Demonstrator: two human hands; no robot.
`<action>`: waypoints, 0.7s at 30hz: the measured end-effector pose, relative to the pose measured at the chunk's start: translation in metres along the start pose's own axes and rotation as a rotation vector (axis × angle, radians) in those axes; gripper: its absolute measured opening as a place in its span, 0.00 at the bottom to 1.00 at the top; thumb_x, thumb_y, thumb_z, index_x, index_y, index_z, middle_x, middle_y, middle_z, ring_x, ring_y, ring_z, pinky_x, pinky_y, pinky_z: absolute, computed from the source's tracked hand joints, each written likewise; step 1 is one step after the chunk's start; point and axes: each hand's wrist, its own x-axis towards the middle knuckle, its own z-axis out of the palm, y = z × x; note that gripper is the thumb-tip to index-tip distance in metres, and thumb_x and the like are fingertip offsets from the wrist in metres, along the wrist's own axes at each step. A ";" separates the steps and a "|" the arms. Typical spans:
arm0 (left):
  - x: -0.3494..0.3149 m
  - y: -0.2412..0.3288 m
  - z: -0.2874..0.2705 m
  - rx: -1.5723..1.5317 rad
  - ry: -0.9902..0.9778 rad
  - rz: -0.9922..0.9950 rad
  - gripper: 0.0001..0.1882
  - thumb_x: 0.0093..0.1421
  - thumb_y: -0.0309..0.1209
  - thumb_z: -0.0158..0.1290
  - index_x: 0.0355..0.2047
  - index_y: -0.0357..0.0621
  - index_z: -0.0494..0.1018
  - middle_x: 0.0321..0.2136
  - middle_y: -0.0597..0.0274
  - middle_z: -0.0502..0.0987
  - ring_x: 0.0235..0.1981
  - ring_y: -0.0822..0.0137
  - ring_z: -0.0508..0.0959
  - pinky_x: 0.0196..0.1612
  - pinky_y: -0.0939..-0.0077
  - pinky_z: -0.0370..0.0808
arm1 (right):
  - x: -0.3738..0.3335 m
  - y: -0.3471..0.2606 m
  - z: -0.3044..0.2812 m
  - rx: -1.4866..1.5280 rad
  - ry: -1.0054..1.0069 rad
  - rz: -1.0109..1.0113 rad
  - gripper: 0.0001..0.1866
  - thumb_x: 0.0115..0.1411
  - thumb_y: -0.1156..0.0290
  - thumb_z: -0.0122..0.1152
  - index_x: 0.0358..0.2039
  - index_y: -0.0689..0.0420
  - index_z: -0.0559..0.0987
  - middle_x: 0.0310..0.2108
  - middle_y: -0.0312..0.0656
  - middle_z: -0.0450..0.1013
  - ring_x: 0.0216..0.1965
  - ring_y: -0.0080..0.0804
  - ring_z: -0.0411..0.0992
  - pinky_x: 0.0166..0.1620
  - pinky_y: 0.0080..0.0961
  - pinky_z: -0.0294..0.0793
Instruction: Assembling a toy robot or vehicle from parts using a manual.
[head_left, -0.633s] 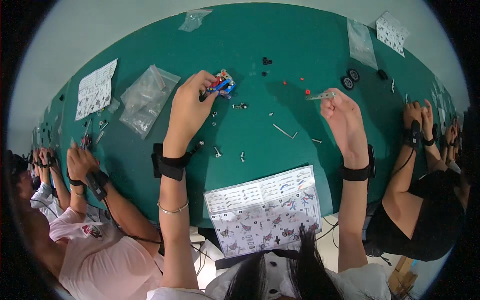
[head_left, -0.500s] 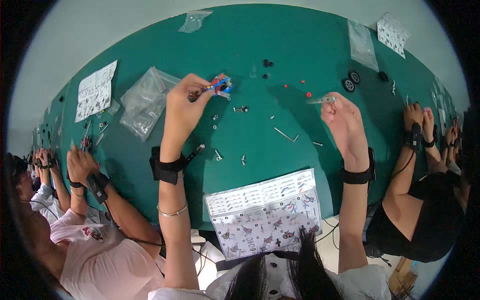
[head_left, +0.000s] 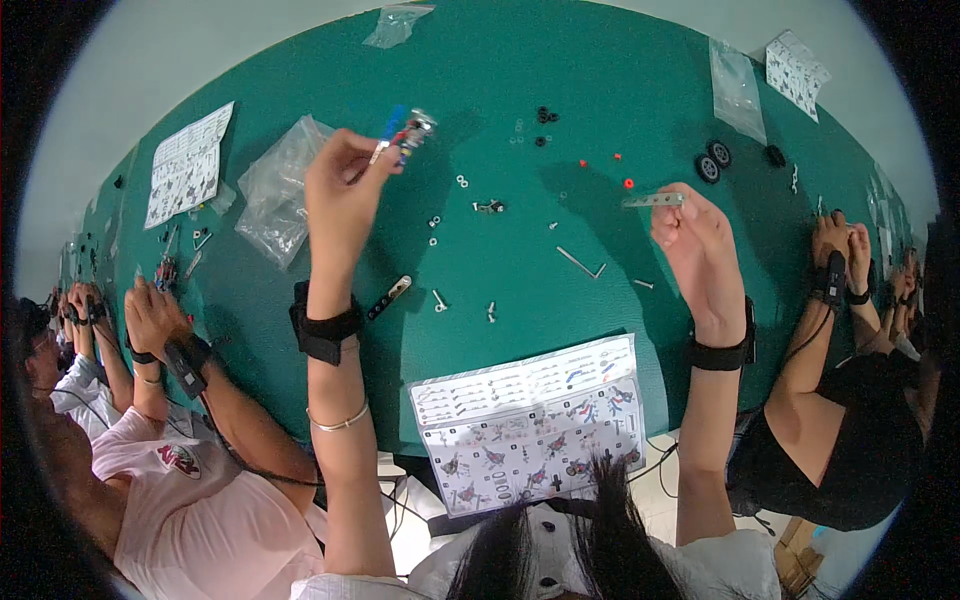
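Note:
My left hand (head_left: 345, 185) is closed on a small part-built toy model (head_left: 408, 135) with blue, red and silver pieces, held above the table. In my right hand (head_left: 700, 240), a flat metal strip with holes (head_left: 655, 200) is pinched between thumb and fingers, its free end pointing left. Between the hands lie a small black-and-silver part (head_left: 489, 207), several nuts (head_left: 462, 181), an L-shaped hex key (head_left: 580, 262) and loose screws (head_left: 440, 300). Small red pieces (head_left: 628, 183) sit just beyond my right hand. A dark perforated strip (head_left: 390, 297) lies by my left wrist.
A printed instruction sheet (head_left: 530, 420) lies at the near table edge. Clear plastic bags (head_left: 283, 195) lie left and far right. Two black wheels (head_left: 713, 161) and small black parts (head_left: 543, 116) are farther back. Co-workers' hands (head_left: 158, 318) are busy on both sides.
My left hand has moved left with the model, which has turned in its grip. The nuts and the dark strip show more fully. My right hand keeps the metal strip nearly in place.

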 end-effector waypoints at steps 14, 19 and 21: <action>-0.022 0.035 -0.002 0.736 -0.246 0.332 0.14 0.47 0.18 0.55 0.36 0.38 0.70 0.41 0.53 0.71 0.48 0.53 0.71 0.51 0.66 0.67 | 0.001 -0.003 -0.003 -0.019 -0.046 -0.037 0.10 0.61 0.67 0.56 0.36 0.61 0.74 0.31 0.35 0.69 0.32 0.19 0.64 0.37 0.15 0.64; -0.033 0.063 -0.010 0.782 -0.435 0.194 0.16 0.45 0.18 0.57 0.36 0.41 0.69 0.38 0.56 0.70 0.41 0.55 0.70 0.46 0.67 0.67 | 0.000 -0.002 -0.010 -0.002 -0.060 -0.057 0.11 0.61 0.67 0.56 0.37 0.62 0.74 0.32 0.36 0.69 0.32 0.19 0.64 0.37 0.15 0.64; -0.043 0.064 -0.014 0.697 -0.830 0.059 0.18 0.42 0.19 0.60 0.34 0.44 0.69 0.35 0.61 0.69 0.38 0.58 0.68 0.44 0.67 0.66 | 0.000 -0.002 -0.007 -0.011 -0.058 -0.058 0.11 0.61 0.67 0.56 0.37 0.62 0.74 0.32 0.37 0.69 0.32 0.19 0.65 0.37 0.15 0.64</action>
